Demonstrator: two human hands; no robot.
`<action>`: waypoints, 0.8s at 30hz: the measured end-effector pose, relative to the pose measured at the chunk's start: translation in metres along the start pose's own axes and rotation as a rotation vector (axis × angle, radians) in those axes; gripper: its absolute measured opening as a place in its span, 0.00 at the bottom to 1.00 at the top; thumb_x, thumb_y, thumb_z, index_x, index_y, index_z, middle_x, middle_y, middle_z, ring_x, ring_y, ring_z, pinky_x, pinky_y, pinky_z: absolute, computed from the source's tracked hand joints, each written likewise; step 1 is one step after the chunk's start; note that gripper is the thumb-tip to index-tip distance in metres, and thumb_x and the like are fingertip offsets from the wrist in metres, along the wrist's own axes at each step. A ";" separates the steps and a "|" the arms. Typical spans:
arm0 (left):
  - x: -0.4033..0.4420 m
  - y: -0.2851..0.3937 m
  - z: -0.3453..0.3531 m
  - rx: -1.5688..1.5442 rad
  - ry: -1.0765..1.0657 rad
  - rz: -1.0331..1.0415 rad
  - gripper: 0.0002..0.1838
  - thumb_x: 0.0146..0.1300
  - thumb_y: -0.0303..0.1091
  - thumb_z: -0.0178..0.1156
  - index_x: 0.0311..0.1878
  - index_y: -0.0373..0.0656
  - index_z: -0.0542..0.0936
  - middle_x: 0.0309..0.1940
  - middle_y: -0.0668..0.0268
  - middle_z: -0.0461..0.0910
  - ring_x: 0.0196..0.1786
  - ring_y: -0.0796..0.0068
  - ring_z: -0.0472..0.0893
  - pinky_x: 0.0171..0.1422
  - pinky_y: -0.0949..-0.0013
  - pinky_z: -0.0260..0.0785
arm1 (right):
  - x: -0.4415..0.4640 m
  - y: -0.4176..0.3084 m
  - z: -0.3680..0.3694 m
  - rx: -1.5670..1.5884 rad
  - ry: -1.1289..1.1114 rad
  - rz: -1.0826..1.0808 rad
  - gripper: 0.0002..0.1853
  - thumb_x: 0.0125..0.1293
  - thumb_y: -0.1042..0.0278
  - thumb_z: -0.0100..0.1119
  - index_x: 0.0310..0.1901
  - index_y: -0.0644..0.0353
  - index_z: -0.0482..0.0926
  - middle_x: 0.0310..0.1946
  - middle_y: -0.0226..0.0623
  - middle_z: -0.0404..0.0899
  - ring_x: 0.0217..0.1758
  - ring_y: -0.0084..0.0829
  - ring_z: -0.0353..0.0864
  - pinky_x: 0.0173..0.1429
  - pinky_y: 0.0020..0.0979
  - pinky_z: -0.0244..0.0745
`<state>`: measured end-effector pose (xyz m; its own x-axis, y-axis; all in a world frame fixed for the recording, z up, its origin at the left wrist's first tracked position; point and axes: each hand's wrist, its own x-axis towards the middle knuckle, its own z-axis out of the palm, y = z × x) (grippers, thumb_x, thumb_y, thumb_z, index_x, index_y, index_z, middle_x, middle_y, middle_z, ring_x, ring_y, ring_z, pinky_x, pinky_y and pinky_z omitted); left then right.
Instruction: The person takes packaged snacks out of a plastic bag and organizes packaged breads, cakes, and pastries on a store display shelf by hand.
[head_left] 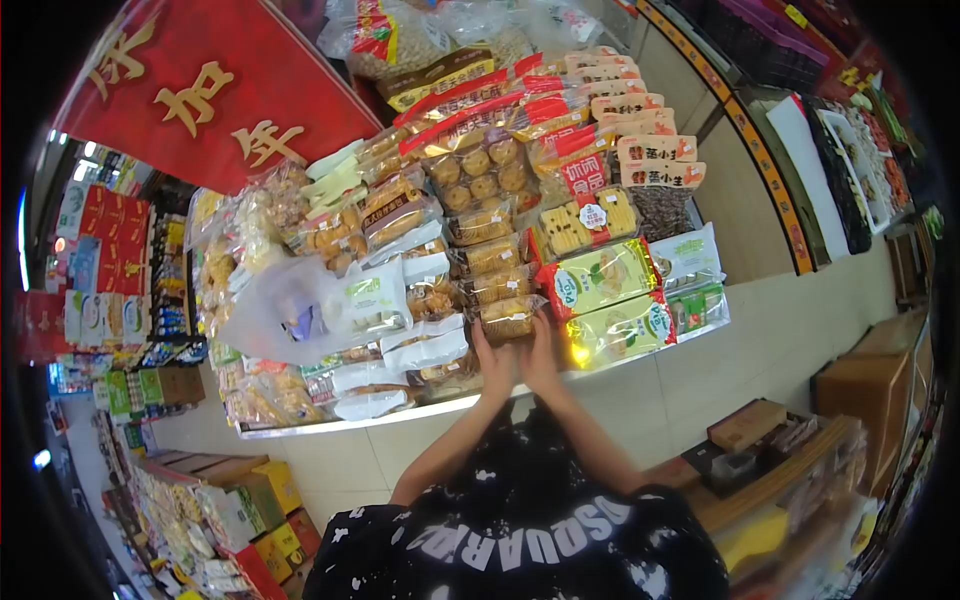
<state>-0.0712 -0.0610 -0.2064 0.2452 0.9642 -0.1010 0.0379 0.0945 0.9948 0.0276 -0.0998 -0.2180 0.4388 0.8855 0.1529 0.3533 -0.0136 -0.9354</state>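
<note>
Both my hands are at the front edge of a display of packaged snacks. My left hand (493, 362) grips the left side of a clear pack of brown pastries (507, 318), and my right hand (541, 358) grips its right side. Behind that pack, similar clear packs (497, 287) form a column. To the right lie shiny green and yellow packages (615, 330). White-labelled packs (427, 345) lie to the left, beside a crumpled clear plastic bag (275, 312).
A red banner (225, 85) with gold characters hangs at the upper left. Cardboard boxes (868, 385) and a wooden counter (775, 475) stand at the lower right. Stocked shelves (125, 300) line the left side. The display's metal edge (400, 412) runs before me.
</note>
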 end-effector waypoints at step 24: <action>0.292 0.106 -0.178 0.571 0.193 -0.107 0.24 0.61 0.42 0.52 0.53 0.32 0.75 0.49 0.48 0.79 0.53 0.53 0.77 0.58 0.59 0.67 | 0.297 -0.079 0.145 -0.286 0.030 -0.183 0.31 0.58 0.60 0.59 0.61 0.68 0.68 0.59 0.52 0.72 0.61 0.41 0.73 0.65 0.35 0.64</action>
<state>-0.1684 0.2746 -0.1283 0.0335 0.9893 -0.1421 0.5791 0.0967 0.8095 0.0103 0.2310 -0.1447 0.3689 0.8715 0.3232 0.6442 0.0109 -0.7647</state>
